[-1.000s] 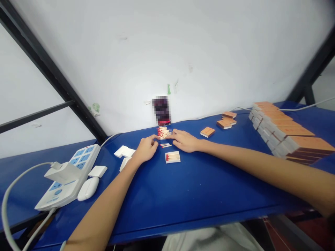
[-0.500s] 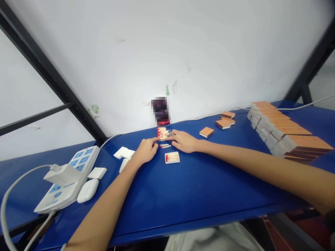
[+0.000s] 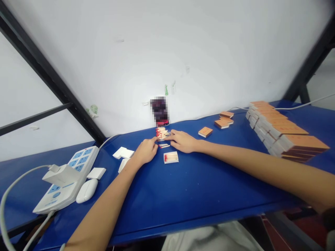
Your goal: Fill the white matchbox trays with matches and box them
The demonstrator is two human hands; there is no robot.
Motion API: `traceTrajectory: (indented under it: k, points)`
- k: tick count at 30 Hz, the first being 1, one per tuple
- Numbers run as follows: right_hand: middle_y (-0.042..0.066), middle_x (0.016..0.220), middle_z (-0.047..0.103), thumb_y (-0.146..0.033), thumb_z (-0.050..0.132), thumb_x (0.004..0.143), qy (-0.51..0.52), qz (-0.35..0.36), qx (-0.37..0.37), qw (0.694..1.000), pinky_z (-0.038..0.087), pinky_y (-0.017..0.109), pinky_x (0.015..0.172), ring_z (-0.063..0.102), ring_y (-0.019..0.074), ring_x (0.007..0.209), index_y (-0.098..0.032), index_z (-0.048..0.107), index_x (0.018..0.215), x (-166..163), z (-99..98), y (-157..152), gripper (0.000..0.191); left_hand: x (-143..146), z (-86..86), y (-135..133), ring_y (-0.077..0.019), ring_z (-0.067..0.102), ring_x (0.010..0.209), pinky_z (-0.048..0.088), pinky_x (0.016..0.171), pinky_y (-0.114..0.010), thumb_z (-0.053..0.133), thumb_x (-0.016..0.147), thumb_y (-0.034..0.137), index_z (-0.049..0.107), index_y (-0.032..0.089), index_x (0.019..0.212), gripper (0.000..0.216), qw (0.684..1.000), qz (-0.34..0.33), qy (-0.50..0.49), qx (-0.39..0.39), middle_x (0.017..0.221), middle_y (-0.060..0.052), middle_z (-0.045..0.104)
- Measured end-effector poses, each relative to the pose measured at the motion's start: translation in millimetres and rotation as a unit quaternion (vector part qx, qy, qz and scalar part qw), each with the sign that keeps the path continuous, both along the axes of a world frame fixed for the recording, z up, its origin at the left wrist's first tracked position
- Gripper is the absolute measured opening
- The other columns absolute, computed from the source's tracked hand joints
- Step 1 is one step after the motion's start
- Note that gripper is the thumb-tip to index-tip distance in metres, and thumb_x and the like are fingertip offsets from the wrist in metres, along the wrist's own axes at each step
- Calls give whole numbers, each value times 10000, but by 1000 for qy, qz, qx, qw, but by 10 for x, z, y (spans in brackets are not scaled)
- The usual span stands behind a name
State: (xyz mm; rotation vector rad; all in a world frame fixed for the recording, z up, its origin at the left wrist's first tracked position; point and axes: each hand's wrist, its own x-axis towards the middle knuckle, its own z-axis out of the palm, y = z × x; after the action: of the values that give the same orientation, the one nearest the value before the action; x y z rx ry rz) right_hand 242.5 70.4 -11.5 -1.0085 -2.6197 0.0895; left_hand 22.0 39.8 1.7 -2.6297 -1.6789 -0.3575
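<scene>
A pile of red-headed matches (image 3: pixel 162 132) lies on the blue tabletop below the phone. My left hand (image 3: pixel 147 150) reaches the pile's near left edge with its index finger stretched out and its other fingers curled. From the right, my right hand (image 3: pixel 183 141) touches the pile's near right side, its index finger and thumb apart. Between and just below the fingertips, a few loose matches (image 3: pixel 164 145) lie apart from the pile. Closer to me sits a white matchbox tray (image 3: pixel 171 161) with several matches lined up inside, heads to the left. Neither hand visibly grips a match.
White empty trays (image 3: pixel 123 152) lie left of my left hand, near a power strip (image 3: pixel 70 190) and a white earbud case (image 3: pixel 87 190). Orange matchboxes (image 3: pixel 205 131) and a long stack of them (image 3: pixel 290 139) stand right. A phone (image 3: pixel 160 111) leans on the wall.
The whole view has shifted very slightly. Both hands stay at the pile, with no clear movement of the matches or the tray.
</scene>
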Motion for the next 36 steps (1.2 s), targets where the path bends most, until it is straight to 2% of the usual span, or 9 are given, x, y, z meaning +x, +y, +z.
traceTrajectory:
  k: [8, 19, 24, 29, 36]
  points:
    - [79, 994, 527, -238, 410, 937, 1, 0, 1, 1000, 374, 302, 724, 534, 190, 832, -249, 585, 1321, -1, 11, -18, 422, -18, 11, -21, -240, 672, 852, 485, 766, -326, 360, 914, 196, 582, 161, 1223, 383, 1000, -19, -5, -4, 968, -98, 716]
    - [80, 1006, 573, -192, 418, 930, 29, 21, -5, 999, 386, 294, 758, 547, 181, 869, -191, 640, 1199, -7, 37, -47, 349, -29, 55, -60, -215, 659, 764, 452, 701, -301, 357, 908, 197, 617, 185, 1112, 330, 999, -40, -8, -3, 892, -66, 712]
    - [85, 1022, 579, -173, 409, 921, 38, 23, 4, 999, 395, 304, 783, 553, 192, 904, -194, 584, 1295, -6, 35, -47, 414, -33, 49, -48, -212, 654, 760, 444, 710, -301, 358, 903, 194, 612, 185, 1116, 332, 999, -43, -10, -5, 871, -59, 707]
    - [83, 999, 578, -177, 410, 924, 24, 19, -5, 1000, 395, 296, 764, 553, 184, 873, -188, 639, 1219, -9, 48, -52, 373, -32, 48, -49, -209, 652, 762, 442, 710, -297, 362, 904, 191, 613, 188, 1121, 332, 999, -41, -14, -7, 884, -59, 709]
    - [95, 1037, 596, -169, 437, 919, 37, 26, -6, 999, 404, 304, 780, 562, 196, 905, -191, 636, 1221, -6, 47, -47, 362, -24, 64, -73, -207, 644, 741, 435, 691, -291, 354, 946, 256, 620, 189, 1087, 308, 998, -50, -24, -3, 890, -67, 706]
